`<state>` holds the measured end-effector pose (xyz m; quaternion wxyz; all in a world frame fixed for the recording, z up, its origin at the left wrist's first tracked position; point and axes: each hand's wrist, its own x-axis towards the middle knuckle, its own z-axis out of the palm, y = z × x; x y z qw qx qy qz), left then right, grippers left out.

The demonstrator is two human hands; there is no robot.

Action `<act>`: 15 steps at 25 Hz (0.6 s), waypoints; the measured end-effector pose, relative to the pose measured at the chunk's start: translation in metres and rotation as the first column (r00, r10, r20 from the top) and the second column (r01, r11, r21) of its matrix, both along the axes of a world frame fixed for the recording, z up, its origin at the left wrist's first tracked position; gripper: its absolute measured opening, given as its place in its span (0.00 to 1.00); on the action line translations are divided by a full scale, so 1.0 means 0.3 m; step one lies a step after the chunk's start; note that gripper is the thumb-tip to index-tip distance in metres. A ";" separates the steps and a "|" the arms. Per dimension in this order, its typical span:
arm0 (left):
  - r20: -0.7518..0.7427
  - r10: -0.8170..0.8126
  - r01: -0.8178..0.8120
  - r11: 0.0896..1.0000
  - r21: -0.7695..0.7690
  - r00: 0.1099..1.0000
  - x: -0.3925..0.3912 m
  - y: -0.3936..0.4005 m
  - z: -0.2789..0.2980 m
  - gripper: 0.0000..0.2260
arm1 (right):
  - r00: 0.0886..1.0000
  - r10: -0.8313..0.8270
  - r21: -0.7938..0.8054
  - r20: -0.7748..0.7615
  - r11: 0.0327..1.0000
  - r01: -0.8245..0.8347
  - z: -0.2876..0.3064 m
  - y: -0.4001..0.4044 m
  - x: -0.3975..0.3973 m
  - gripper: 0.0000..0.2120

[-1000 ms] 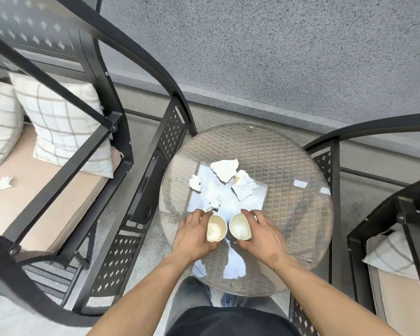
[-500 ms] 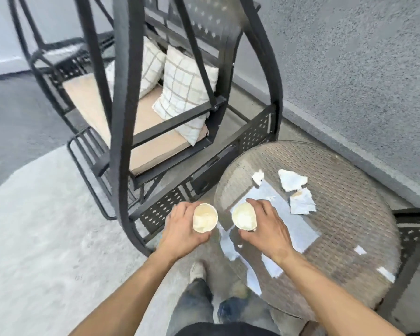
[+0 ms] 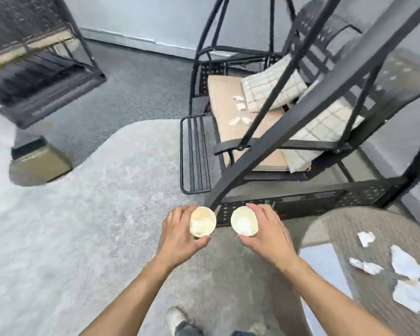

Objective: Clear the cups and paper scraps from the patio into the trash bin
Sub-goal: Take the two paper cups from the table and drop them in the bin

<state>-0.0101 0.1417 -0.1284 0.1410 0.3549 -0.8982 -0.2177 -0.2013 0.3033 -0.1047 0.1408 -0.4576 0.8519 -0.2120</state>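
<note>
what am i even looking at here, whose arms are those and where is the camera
The camera is worn on a person's head and looks forward and down, so the two bare arms at the bottom are that person's own. There is no machine here.

The left hand holds one paper cup, and the right hand holds a second cup. Both cups are upright and carried in the air above the floor.

At the lower right is a round glass-topped table with torn paper scraps lying on it. Behind the hands stands a black metal swing seat with checked pillows and more small scraps on its cushion. The blurred box at the left, on the floor, may be the trash bin.
</note>
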 end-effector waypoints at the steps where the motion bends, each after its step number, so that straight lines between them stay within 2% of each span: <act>1: -0.010 0.044 -0.044 0.999 -0.008 0.999 0.078 -0.040 0.010 0.37 | 0.999 0.043 -0.005 -0.013 0.999 -0.043 0.012 -0.069 0.052 0.39; 8: -0.098 0.380 -0.383 0.924 -0.015 0.920 0.607 -0.296 0.081 0.36 | 0.931 0.356 -0.072 -0.084 0.929 -0.362 0.100 -0.552 0.464 0.40; 15: -0.166 0.632 -0.641 0.768 -0.001 0.757 0.977 -0.410 0.076 0.35 | 0.805 0.590 -0.060 -0.070 0.803 -0.593 0.112 -0.879 0.791 0.41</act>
